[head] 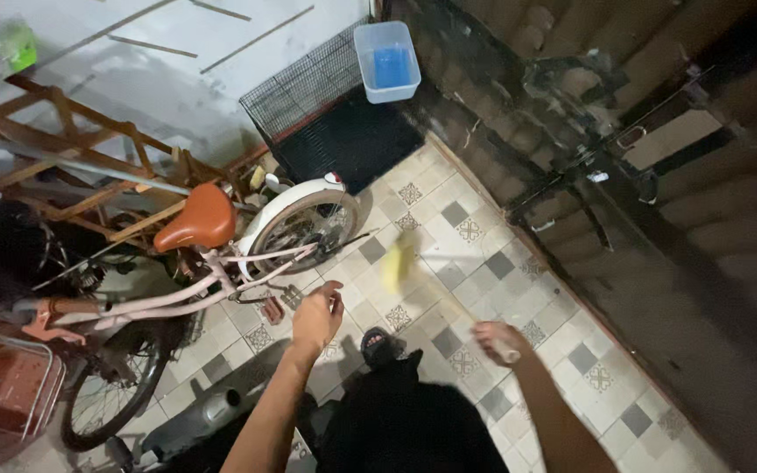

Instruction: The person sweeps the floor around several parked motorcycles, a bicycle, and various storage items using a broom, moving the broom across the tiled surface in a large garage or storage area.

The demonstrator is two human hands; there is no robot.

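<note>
Right hand (498,337) fingers wrapped around pale stick (449,302), blurred yellow end (396,263) over tiled floor (475,254). Left hand (317,317) loosely curled, empty, near pink bicycle (221,271).

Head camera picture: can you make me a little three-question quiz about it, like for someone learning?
1. True or false: the right hand grips a pale handle with a blurred yellow end.
2. What colour is the bicycle seat?
A. brown-orange
B. green
C. white
3. What sits on top of the black wire cage by the wall?

Key
1. True. The left hand is loosely curled beside it and holds nothing.
2. A. The bicycle has a pink frame and stands on the patterned tile floor.
3. A clear plastic tub with something blue inside.
</note>
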